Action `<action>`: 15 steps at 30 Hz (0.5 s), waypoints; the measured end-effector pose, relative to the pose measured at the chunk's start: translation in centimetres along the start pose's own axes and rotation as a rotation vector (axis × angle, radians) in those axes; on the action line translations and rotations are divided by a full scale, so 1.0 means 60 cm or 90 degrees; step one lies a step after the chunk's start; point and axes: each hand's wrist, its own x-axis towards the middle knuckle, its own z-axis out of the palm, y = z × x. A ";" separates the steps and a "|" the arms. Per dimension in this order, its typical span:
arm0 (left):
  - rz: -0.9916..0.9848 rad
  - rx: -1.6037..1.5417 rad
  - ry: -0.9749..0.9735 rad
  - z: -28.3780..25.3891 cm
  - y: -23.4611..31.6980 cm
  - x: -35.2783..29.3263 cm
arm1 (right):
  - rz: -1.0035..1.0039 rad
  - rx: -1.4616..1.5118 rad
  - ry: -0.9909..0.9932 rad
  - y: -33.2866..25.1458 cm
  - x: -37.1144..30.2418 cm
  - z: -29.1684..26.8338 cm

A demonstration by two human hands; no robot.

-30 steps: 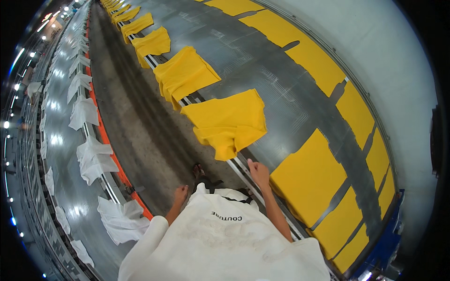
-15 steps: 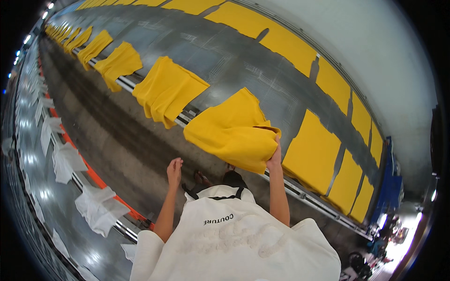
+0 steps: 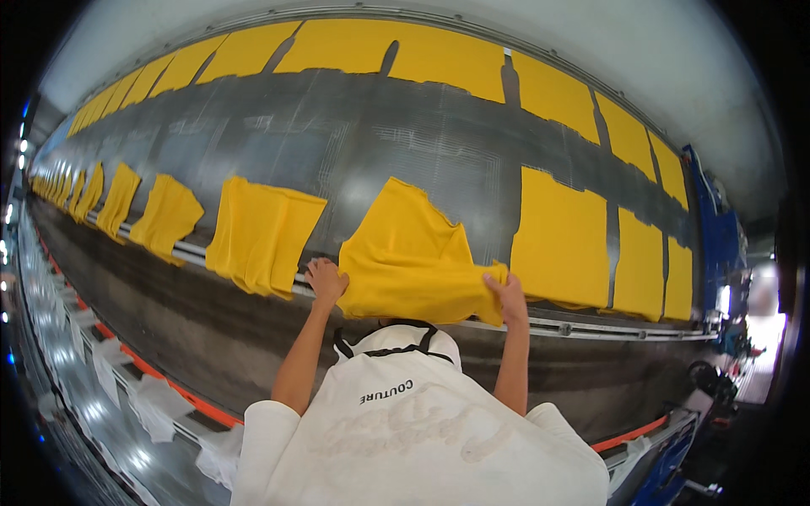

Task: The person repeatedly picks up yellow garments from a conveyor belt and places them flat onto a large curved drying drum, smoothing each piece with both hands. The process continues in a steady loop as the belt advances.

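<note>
A loose yellow fabric piece (image 3: 409,261) lies in front of me, its far part on the long grey table (image 3: 405,156) and its near part over the table's front rail. My right hand (image 3: 508,295) is closed on its near right corner, where the cloth is bunched. At the near left corner, my left hand (image 3: 326,282) pinches the edge between thumb and fingers. The cloth stretches between both hands in soft folds, and its far edge is uneven.
Flat yellow panels (image 3: 561,236) lie to the right, and more line the far edge. Other loose yellow pieces (image 3: 261,232) hang over the rail (image 3: 582,329) to the left. Behind me stands another table with white cloths (image 3: 156,405) and an orange strip (image 3: 198,401).
My left hand has come up from beside my body and taken the cloth's left corner. My right hand keeps its corner, and the cloth is spread wider. The view has turned towards the table.
</note>
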 end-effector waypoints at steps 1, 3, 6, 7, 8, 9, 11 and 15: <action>-0.013 0.006 -0.090 -0.009 -0.002 0.023 | -0.032 0.070 0.006 -0.025 0.022 0.004; -0.029 -0.391 -0.201 -0.025 -0.009 0.089 | -0.106 0.158 0.055 -0.065 0.075 0.004; -0.038 -0.888 -0.254 -0.141 0.077 0.193 | -0.145 0.199 0.182 -0.125 0.178 -0.021; 0.006 -0.909 -0.211 -0.182 0.079 0.245 | -0.151 0.218 0.219 -0.150 0.216 -0.016; -0.013 -0.820 -0.167 -0.231 0.093 0.297 | -0.178 0.204 0.252 -0.178 0.246 -0.015; 0.022 -0.863 -0.114 -0.274 0.130 0.328 | -0.209 0.190 0.285 -0.212 0.275 -0.018; 0.084 -0.916 -0.020 -0.354 0.207 0.382 | -0.326 0.099 0.356 -0.270 0.326 -0.035; 0.100 -0.960 0.147 -0.454 0.256 0.450 | -0.388 0.164 0.360 -0.403 0.304 0.026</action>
